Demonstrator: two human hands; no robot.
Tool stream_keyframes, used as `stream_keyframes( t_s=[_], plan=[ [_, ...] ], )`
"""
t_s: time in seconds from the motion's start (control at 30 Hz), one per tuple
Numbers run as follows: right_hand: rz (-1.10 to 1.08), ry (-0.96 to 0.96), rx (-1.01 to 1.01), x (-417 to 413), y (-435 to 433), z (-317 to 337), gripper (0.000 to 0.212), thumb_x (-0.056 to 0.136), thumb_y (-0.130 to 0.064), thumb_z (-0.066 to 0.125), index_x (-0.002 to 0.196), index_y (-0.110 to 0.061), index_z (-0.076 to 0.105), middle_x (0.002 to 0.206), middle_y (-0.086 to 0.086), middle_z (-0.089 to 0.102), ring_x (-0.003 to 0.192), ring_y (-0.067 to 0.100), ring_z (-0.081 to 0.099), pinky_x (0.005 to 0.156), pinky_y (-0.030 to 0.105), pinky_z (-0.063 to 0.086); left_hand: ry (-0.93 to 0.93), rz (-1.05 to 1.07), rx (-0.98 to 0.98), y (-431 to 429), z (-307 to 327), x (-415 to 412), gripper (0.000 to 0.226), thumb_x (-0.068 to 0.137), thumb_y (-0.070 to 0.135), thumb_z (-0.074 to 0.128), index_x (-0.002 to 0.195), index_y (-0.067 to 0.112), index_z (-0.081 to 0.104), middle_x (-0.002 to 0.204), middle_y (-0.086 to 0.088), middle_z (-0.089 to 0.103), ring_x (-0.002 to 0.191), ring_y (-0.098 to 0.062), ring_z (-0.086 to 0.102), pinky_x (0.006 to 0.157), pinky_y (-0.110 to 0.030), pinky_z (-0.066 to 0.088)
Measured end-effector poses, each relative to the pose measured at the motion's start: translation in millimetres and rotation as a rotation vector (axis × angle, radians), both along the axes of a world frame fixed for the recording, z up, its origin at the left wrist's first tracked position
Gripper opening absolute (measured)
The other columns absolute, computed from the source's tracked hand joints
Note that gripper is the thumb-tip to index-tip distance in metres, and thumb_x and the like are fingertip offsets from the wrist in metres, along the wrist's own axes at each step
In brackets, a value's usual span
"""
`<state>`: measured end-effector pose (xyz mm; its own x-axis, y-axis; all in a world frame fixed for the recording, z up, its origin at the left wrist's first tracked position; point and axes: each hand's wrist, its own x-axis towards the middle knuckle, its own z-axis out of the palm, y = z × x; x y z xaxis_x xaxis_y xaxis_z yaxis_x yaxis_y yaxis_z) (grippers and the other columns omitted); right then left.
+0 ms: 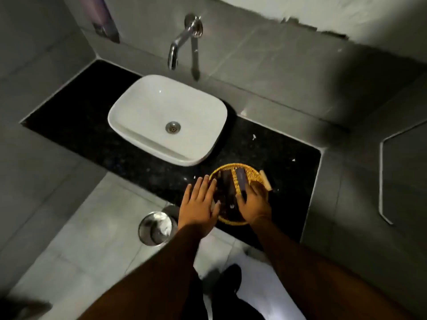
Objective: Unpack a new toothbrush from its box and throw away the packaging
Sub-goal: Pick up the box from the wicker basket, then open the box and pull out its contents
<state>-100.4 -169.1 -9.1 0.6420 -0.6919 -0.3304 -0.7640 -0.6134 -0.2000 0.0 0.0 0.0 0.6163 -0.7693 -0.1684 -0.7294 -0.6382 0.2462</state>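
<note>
A round wicker basket (pixel 250 170) sits on the black counter, right of the sink. Inside it lie several dark, narrow boxes, among them a greyish-purple box (pixel 241 181) and a darker box (pixel 226 183). My right hand (pixel 254 203) reaches into the basket, its fingers on the near end of the greyish-purple box. My left hand (pixel 199 200) lies flat with fingers spread at the basket's left rim and holds nothing. No toothbrush is visible.
A white basin (pixel 147 112) with a chrome wall tap (pixel 180 42) stands to the left. A steel waste bin (pixel 155 228) with white paper inside stands on the floor below the counter edge. A small tan object (pixel 265 181) lies right of the basket.
</note>
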Motion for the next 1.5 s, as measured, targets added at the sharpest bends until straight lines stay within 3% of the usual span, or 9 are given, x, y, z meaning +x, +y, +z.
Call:
stream_keyframes(
  t_s=[0.43,0.6,0.83,0.93,1.07,1.13,1.27,1.37,1.5],
  plan=[
    [-0.181,0.104,0.034,17,0,-27,0.055,0.106,-0.027,0.058,0.156,-0.011,0.040,0.159,0.017,0.041,0.144,0.036,0.046,0.116,0.045,0.044,0.044,0.004,0.047,0,-18,-12,0.075,0.110,0.055,0.026,0.176,0.026,0.003,0.184,-0.002,-0.005,0.172,-0.023,-0.006,0.139,-0.051,-0.001],
    [-0.180,-0.092,0.013,10,-2,-9,0.048,0.104,-0.021,0.061,0.150,-0.014,0.049,0.149,0.016,0.047,0.133,0.037,0.053,0.110,0.044,0.050,0.016,-0.019,0.039,-4,1,4,0.077,0.110,0.044,0.036,0.175,0.027,0.001,0.185,-0.002,-0.007,0.172,-0.025,-0.004,0.139,-0.050,-0.002],
    [0.001,-0.447,0.038,-18,11,22,0.050,0.091,-0.008,0.078,0.139,-0.013,0.065,0.151,0.007,0.034,0.148,0.039,0.030,0.114,0.052,0.042,0.462,0.333,-0.338,-39,65,50,0.066,0.112,0.047,0.047,0.171,0.024,0.031,0.181,-0.006,0.029,0.165,-0.027,0.031,0.133,-0.049,0.031],
    [0.099,-0.572,0.067,-28,12,29,0.052,0.089,-0.005,0.080,0.137,-0.016,0.066,0.146,-0.004,0.029,0.144,0.028,0.021,0.110,0.049,0.042,0.572,0.265,-0.386,-44,87,63,0.047,0.111,0.040,0.055,0.153,0.020,0.061,0.155,-0.007,0.066,0.144,-0.024,0.060,0.121,-0.041,0.048],
    [0.109,-0.604,0.145,-33,7,33,0.052,0.089,-0.008,0.081,0.135,-0.025,0.063,0.149,-0.012,0.031,0.155,0.025,0.015,0.111,0.056,0.049,0.676,0.335,-0.421,-35,89,68,0.024,0.105,0.013,0.068,0.124,0.012,0.082,0.108,-0.004,0.085,0.072,0.004,0.072,0.067,-0.009,0.057],
    [0.127,-0.567,0.135,-32,5,35,0.044,0.092,-0.021,0.080,0.132,-0.031,0.062,0.149,-0.011,0.040,0.163,0.031,0.005,0.116,0.059,0.044,0.806,0.415,-0.521,-28,89,68,0.019,0.101,0.007,0.073,0.117,0.004,0.083,0.098,-0.010,0.084,0.070,0.000,0.073,0.075,-0.024,0.063],
    [0.158,-0.616,0.073,-20,9,50,0.033,0.090,-0.044,0.080,0.119,-0.038,0.065,0.106,-0.023,0.064,0.130,0.008,0.047,0.119,0.033,0.040,0.977,0.509,-0.637,-19,94,66,0.013,0.099,-0.002,0.073,0.110,-0.005,0.080,0.106,-0.040,0.077,0.088,-0.034,0.067,0.090,-0.055,0.060],
    [0.199,-0.631,0.055,-3,19,64,0.033,0.089,-0.046,0.082,0.117,-0.033,0.071,0.090,-0.021,0.073,0.095,0.000,0.066,0.106,-0.010,0.003,1.055,0.455,-0.644,-15,97,61,0.013,0.098,-0.004,0.074,0.104,0.004,0.083,0.102,-0.033,0.080,0.090,-0.032,0.073,0.089,-0.045,0.065],
    [0.234,-0.692,0.122,4,24,69,0.036,0.088,-0.046,0.080,0.119,-0.029,0.073,0.091,-0.024,0.073,0.099,-0.001,0.065,0.099,-0.014,0.005,1.113,0.487,-0.658,-10,100,61,0.017,0.099,-0.005,0.072,0.110,0.005,0.083,0.088,-0.009,0.080,0.081,-0.019,0.075,0.082,-0.031,0.066]
  ],
)
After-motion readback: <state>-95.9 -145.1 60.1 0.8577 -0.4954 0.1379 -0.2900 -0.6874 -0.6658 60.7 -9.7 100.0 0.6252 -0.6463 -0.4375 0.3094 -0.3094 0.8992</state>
